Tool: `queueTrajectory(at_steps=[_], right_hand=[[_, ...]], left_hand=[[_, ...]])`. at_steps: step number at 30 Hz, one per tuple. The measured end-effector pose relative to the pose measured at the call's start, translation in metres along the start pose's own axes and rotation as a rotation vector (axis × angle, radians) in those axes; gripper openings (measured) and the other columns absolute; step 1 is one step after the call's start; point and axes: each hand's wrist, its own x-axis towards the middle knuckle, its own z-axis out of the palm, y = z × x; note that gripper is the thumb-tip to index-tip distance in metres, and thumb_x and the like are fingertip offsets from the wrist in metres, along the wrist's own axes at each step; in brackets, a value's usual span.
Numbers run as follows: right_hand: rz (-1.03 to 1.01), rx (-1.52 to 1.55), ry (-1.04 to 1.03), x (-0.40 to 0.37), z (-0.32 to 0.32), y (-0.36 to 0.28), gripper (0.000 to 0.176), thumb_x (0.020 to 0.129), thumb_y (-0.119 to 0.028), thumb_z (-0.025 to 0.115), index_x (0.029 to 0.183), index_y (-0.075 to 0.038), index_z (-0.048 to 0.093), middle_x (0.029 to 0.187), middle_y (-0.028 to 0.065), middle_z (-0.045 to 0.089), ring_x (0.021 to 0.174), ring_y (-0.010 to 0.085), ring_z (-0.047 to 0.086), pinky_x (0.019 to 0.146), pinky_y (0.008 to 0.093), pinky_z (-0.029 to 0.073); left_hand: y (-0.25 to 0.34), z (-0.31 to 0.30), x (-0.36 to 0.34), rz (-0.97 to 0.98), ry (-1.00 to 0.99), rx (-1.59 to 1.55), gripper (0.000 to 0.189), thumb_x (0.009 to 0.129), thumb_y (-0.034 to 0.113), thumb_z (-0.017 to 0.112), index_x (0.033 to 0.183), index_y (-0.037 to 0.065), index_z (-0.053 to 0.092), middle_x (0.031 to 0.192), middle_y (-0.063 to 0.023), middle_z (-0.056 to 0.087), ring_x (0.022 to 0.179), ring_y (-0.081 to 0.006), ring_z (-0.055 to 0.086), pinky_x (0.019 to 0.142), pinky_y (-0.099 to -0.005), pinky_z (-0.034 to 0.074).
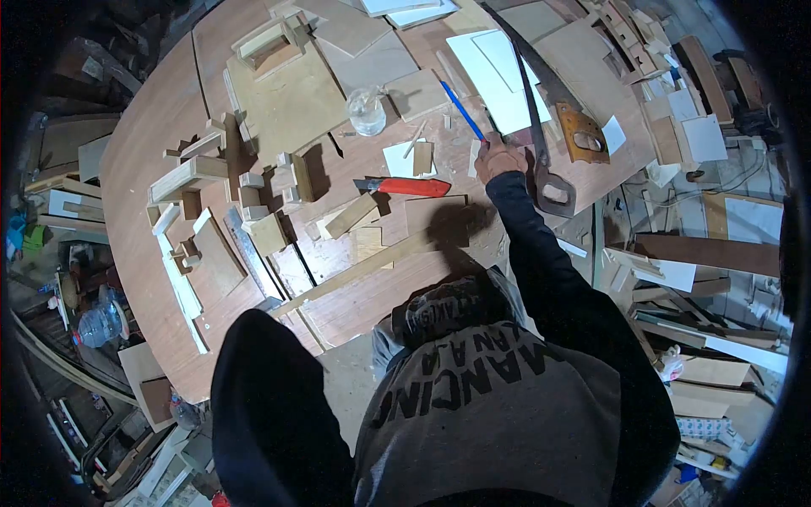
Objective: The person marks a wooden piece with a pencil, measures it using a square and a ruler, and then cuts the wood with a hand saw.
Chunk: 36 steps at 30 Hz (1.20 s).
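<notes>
Well forward, right arm (549,232) extended, right hand (503,159) at a blue pen (461,110), whether fingers (485,155) grip it unclear

The one view comes from a camera worn on the person's head, facing forward and steeply down. It is wide, fading to black at the corners. Nearest, across the bottom, is the wearer's grey shirt with dark lettering (507,414); beyond it, the broad brown wooden desk (142,165) fills the middle and upper part, the right hand (502,159) above centre, within close overhead range.
</notes>
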Motion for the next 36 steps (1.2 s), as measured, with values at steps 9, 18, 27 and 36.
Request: queueTrajectory(at_steps=[9, 18, 27, 36], right_hand=[[-0.292, -0.094, -0.061, 0.069, 0.100, 0.053, 0.046, 0.086, -0.029, 0.045, 0.124, -0.003, 0.048, 0.121, 0.0157, 0.056, 0.092, 0.0287, 0.064, 0.074, 0.0345, 0.052], [-0.011, 0.026, 0.065, 0.044, 0.026, 0.001, 0.047, 0.082, -0.031, 0.051, 0.119, -0.004, 0.050, 0.110, 0.0206, 0.060, 0.090, 0.0392, 0.062, 0.080, 0.0447, 0.049], [0.054, 0.126, 0.115, 0.044, 0.030, 0.005, 0.037, 0.081, -0.042, 0.050, 0.096, -0.013, 0.067, 0.095, 0.0172, 0.066, 0.093, 0.0370, 0.061, 0.083, 0.0463, 0.048], [-0.017, 0.122, 0.042, 0.043, -0.002, -0.010, 0.037, 0.077, -0.037, 0.060, 0.092, -0.004, 0.062, 0.099, 0.0198, 0.063, 0.094, 0.0363, 0.060, 0.085, 0.0426, 0.046]], left_hand=[[0.008, -0.003, 0.002, 0.047, -0.018, -0.101, 0.029, 0.085, 0.037, 0.057, 0.083, 0.007, 0.057, 0.073, -0.0053, 0.057, 0.067, -0.0178, 0.055, 0.060, -0.0346, 0.042], [0.006, 0.003, 0.010, 0.117, -0.025, -0.217, 0.032, 0.085, 0.041, 0.057, 0.080, 0.009, 0.057, 0.072, -0.0048, 0.057, 0.067, -0.0183, 0.055, 0.060, -0.0357, 0.042], [0.016, 0.017, -0.002, -0.276, -0.117, -0.046, 0.023, 0.080, 0.027, 0.059, 0.074, 0.005, 0.055, 0.070, -0.0060, 0.056, 0.066, -0.0185, 0.054, 0.060, -0.0330, 0.041], [-0.065, -0.107, -0.151, -0.867, 0.179, 0.792, 0.010, 0.083, 0.010, 0.061, 0.082, 0.001, 0.057, 0.073, -0.0054, 0.061, 0.063, -0.0164, 0.057, 0.059, -0.0263, 0.045]])
